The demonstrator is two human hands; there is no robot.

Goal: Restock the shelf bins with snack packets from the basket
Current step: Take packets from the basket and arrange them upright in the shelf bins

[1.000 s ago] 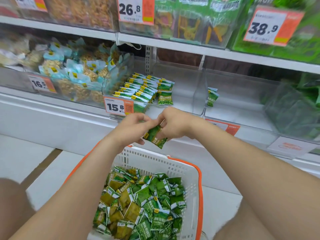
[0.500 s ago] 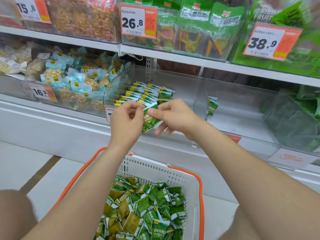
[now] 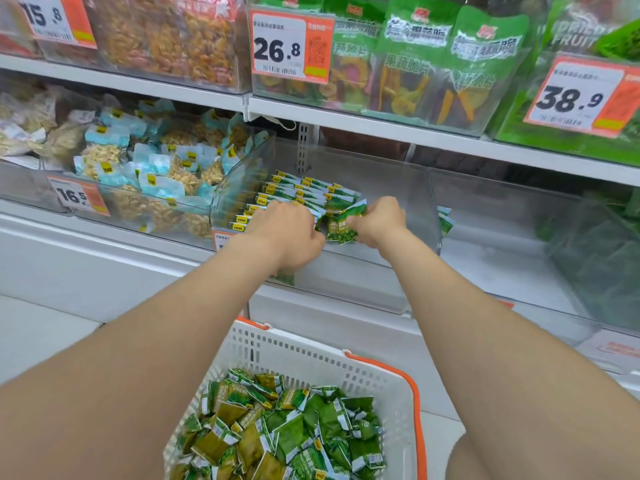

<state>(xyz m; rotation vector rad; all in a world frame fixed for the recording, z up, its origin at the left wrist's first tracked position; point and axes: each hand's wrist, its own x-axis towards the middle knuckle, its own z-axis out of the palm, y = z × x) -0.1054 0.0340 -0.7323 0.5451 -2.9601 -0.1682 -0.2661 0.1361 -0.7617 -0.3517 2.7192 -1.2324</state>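
Head view: mid-frame, the right hand (image 3: 379, 221) pinches a green packet (image 3: 343, 226) inside the clear bin (image 3: 398, 188), beside the rows (image 3: 301, 188) already standing there. The left hand (image 3: 287, 233) rests against them; whether its fingers hold anything I cannot tell. The bin's right half is bare and the basket (image 3: 311, 351) at the bottom is heaped, so I'd say much remains.

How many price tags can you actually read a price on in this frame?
4: the 15.8 tag top left, 26.8 tag upper middle, 38.9 tag upper right, 16.5 tag lower left. More are partly hidden, one behind the left hand.
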